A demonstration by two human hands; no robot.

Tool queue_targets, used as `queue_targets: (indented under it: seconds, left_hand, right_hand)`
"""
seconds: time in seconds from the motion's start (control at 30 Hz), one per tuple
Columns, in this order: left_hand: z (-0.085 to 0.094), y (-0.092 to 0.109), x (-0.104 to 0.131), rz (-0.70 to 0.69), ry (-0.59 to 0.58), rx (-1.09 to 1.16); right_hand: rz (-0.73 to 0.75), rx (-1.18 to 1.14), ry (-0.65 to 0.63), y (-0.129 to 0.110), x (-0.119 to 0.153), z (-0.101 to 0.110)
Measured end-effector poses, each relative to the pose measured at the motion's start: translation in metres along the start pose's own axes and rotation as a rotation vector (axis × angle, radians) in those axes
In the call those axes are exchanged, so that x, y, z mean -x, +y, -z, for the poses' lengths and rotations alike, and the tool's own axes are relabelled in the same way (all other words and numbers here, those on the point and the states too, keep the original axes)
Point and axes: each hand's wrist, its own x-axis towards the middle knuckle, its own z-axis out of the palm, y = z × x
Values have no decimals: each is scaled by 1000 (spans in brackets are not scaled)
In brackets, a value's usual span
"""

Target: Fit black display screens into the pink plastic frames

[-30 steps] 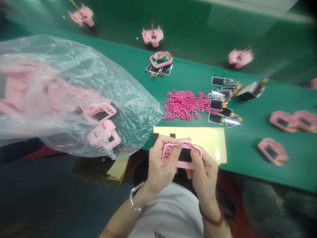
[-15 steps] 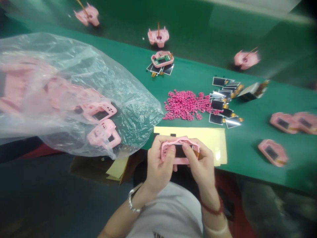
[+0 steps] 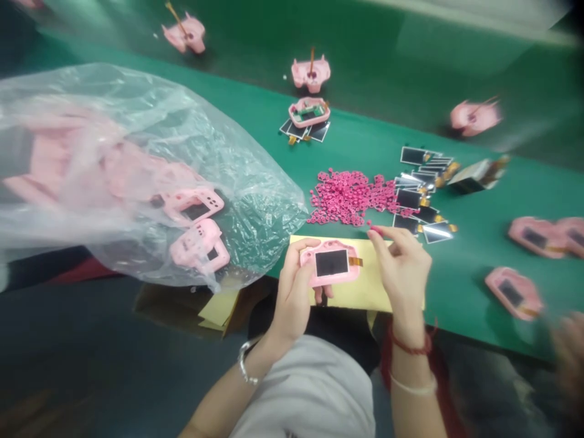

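My left hand (image 3: pixel 295 286) holds a pink plastic casing (image 3: pixel 308 278) with its inside facing up. A dark screen (image 3: pixel 331 263) sits in the casing, and its orange ribbon cable (image 3: pixel 356 262) sticks out on the right. My right hand (image 3: pixel 404 267) is raised to the right of the casing, apart from it. Thumb and forefinger pinch a small dark-pink button (image 3: pixel 376 229). Just beyond lies a pile of dark-pink buttons (image 3: pixel 347 196). Beneath both hands is a yellow sheet (image 3: pixel 365 292).
Several loose screens (image 3: pixel 413 199) lie right of the pile. A clear plastic bag (image 3: pixel 255 182) of pink casings covers the left. More casings with screens (image 3: pixel 513 293) lie at right. Pink shells (image 3: pixel 311 73) stand along the back. A blurred co-worker's hand (image 3: pixel 570 344) is at the right edge.
My right hand has let go of the casing and moved right and up, now pinching a small button. My left hand keeps the casing, now tilted flatter so the screen shows fully.
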Motion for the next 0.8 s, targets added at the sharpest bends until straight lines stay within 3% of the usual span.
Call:
queue_targets:
  seconds: [0.13,0.3,0.4,0.5,0.8]
  left_hand:
    - [-3,-5,-3,-60,9,5]
    - [-14,-9,5,-89,68,26]
    - [-18,-9,12,-105,133,2]
    - [-20,-10,17,-112,116,25]
    - [-17,-11,24,-203,52,85]
  right_hand:
    - [-55,-231,-79,-34,28,20]
    - [4,-247,-21,-65,52,10]
    - [51,-178,-40,-71,59,-2]
    - [12,-168,-57,-71,62,-8]
    - [-154,-427,-153,-72,70,-12]
